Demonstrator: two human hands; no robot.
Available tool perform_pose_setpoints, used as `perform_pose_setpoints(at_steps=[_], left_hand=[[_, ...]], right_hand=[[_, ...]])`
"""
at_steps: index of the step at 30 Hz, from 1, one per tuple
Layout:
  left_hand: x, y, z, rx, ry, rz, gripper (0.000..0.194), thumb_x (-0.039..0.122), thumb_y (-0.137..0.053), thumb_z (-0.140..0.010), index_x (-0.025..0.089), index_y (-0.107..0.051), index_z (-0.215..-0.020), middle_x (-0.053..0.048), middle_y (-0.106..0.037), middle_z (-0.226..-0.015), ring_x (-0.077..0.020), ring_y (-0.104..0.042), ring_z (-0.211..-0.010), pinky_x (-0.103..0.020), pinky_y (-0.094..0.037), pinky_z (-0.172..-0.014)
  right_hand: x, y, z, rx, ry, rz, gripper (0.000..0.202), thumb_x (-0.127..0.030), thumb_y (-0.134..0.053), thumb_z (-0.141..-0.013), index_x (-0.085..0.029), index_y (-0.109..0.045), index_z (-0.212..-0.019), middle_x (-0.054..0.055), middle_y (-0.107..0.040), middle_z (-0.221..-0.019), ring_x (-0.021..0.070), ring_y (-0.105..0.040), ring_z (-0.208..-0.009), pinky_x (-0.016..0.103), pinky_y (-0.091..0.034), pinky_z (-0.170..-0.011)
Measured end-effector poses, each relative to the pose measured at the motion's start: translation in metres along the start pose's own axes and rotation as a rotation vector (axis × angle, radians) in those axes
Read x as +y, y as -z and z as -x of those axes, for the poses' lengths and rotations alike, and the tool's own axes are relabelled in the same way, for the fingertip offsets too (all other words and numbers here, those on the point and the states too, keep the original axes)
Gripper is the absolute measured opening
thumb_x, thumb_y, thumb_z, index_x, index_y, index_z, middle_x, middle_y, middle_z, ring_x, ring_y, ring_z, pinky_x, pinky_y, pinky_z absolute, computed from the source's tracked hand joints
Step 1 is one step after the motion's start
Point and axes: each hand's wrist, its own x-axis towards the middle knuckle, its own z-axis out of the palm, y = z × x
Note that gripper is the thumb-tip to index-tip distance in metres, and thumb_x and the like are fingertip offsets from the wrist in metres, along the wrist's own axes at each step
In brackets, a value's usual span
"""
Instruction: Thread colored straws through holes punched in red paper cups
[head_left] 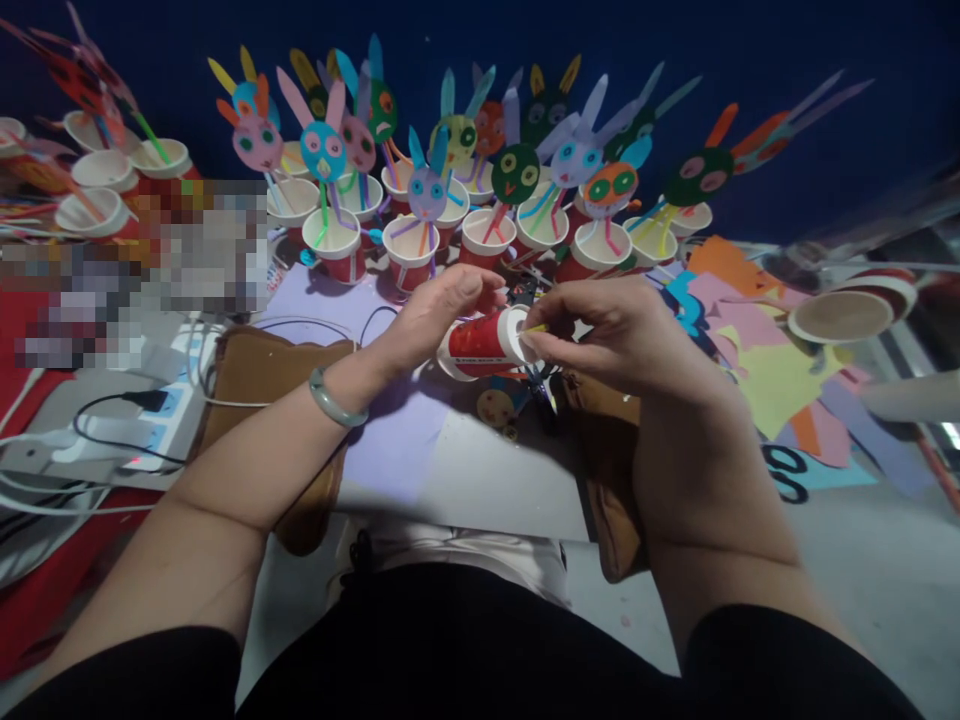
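Observation:
A red and white paper cup (pixel 484 338) is held on its side, its white base turned to the right. My left hand (pixel 442 312), with a pale green bangle on the wrist, curls around the cup from behind; part of its fingers is hidden. My right hand (pixel 611 325) is closed in a pinch at the cup's base, holding a thin yellow piece (pixel 537 328), perhaps a straw end, against it. Below the cup a small round yellow paper face (pixel 495 408) lies on the table. Dark scissors-like blades (pixel 546 392) show partly beneath my right hand.
Several paper cups with rabbit-faced figures on straws (pixel 334 245) stand along the back. Coloured paper scraps (pixel 780 350) and tilted cups (pixel 844 310) lie right. Brown padded pieces (pixel 277 375) flank a lilac sheet (pixel 397 445). A power strip (pixel 169 410) with cables sits left.

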Motion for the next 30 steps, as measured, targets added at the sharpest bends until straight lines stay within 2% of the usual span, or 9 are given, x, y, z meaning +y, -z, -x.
perform_pose_setpoints(at_steps=[3, 5, 7, 10, 15, 18, 23, 26, 30], left_hand=[[-0.003, 0.004, -0.004, 0.14, -0.015, -0.08, 0.067, 0.082, -0.059, -0.086, 0.019, -0.069, -0.105, -0.008, -0.074, -0.106, -0.0207, -0.07, -0.105, -0.035, -0.054, -0.097], [-0.009, 0.01, -0.009, 0.33, -0.034, -0.118, 0.063, 0.081, -0.058, -0.088, 0.019, -0.068, -0.099, -0.006, -0.07, -0.097, -0.0178, -0.068, -0.095, -0.033, -0.054, -0.088], [-0.013, 0.016, -0.013, 0.497, -0.038, -0.077, 0.06, 0.079, -0.06, -0.087, 0.02, -0.065, -0.094, -0.003, -0.064, -0.087, -0.0137, -0.064, -0.08, -0.029, -0.051, -0.076], [-0.013, 0.023, -0.017, 0.621, -0.102, 0.023, 0.051, 0.071, -0.071, -0.086, 0.021, -0.062, -0.091, 0.0, -0.06, -0.083, -0.0088, -0.056, -0.068, -0.025, -0.047, -0.064], [-0.008, 0.019, -0.015, 0.479, -0.057, 0.076, 0.044, 0.059, -0.081, -0.082, 0.019, -0.062, -0.084, 0.002, -0.061, -0.072, -0.0071, -0.052, -0.058, -0.022, -0.04, -0.052], [-0.014, 0.016, -0.014, 0.426, -0.103, 0.04, 0.045, 0.057, -0.084, -0.079, 0.019, -0.063, -0.088, 0.001, -0.064, -0.077, -0.0082, -0.057, -0.063, -0.022, -0.048, -0.059], [-0.017, 0.025, -0.015, 0.5, -0.395, -0.315, 0.045, 0.049, -0.086, -0.077, 0.022, -0.067, -0.107, -0.005, -0.068, -0.107, -0.0166, -0.064, -0.096, -0.031, -0.055, -0.086], [-0.013, 0.031, -0.016, 0.381, -0.55, -0.467, 0.029, 0.041, -0.084, -0.081, 0.023, -0.073, -0.102, -0.005, -0.07, -0.107, -0.0202, -0.065, -0.106, -0.036, -0.054, -0.096], [-0.01, 0.031, -0.015, 0.198, -0.593, -0.466, 0.012, 0.029, -0.077, -0.086, 0.022, -0.076, -0.095, -0.004, -0.074, -0.097, -0.0171, -0.067, -0.091, -0.033, -0.054, -0.083]], right_hand=[[0.0, 0.0, -0.001, 0.048, 0.022, -0.008, 0.008, -0.024, -0.072, -0.087, -0.022, -0.07, -0.08, -0.003, -0.068, -0.066, 0.0104, -0.057, -0.056, 0.024, -0.044, -0.057], [0.001, 0.002, 0.0, 0.097, 0.027, -0.006, 0.006, -0.024, -0.073, -0.086, -0.021, -0.071, -0.081, -0.003, -0.069, -0.068, 0.0102, -0.056, -0.056, 0.024, -0.044, -0.055], [0.004, 0.005, 0.001, 0.176, 0.017, -0.003, 0.004, -0.023, -0.073, -0.084, -0.021, -0.072, -0.08, -0.002, -0.069, -0.068, 0.01, -0.056, -0.055, 0.024, -0.043, -0.053], [0.011, 0.009, 0.002, 0.346, -0.004, -0.003, 0.002, -0.02, -0.074, -0.08, -0.02, -0.073, -0.078, -0.002, -0.067, -0.065, 0.0092, -0.055, -0.054, 0.024, -0.042, -0.052], [0.026, 0.006, -0.002, 0.582, 0.006, -0.065, 0.005, -0.021, -0.077, -0.077, -0.018, -0.074, -0.076, -0.001, -0.068, -0.064, 0.0086, -0.054, -0.053, 0.024, -0.04, -0.051], [0.032, 0.001, -0.005, 0.65, 0.033, -0.148, 0.009, -0.026, -0.08, -0.077, -0.018, -0.075, -0.078, 0.002, -0.072, -0.069, 0.0112, -0.061, -0.058, 0.025, -0.047, -0.054], [0.037, 0.001, -0.008, 0.656, 0.055, -0.339, 0.015, -0.023, -0.089, -0.069, -0.018, -0.076, -0.074, 0.0, -0.069, -0.06, 0.0088, -0.056, -0.047, 0.022, -0.043, -0.045], [0.042, 0.002, -0.01, 0.613, 0.032, -0.425, 0.016, -0.021, -0.091, -0.066, -0.019, -0.077, -0.073, -0.002, -0.064, -0.052, 0.0075, -0.048, -0.037, 0.022, -0.036, -0.037], [0.051, 0.001, -0.008, 0.578, -0.007, -0.485, 0.018, -0.021, -0.093, -0.065, -0.019, -0.078, -0.075, -0.002, -0.064, -0.052, 0.0084, -0.048, -0.034, 0.022, -0.036, -0.034]])
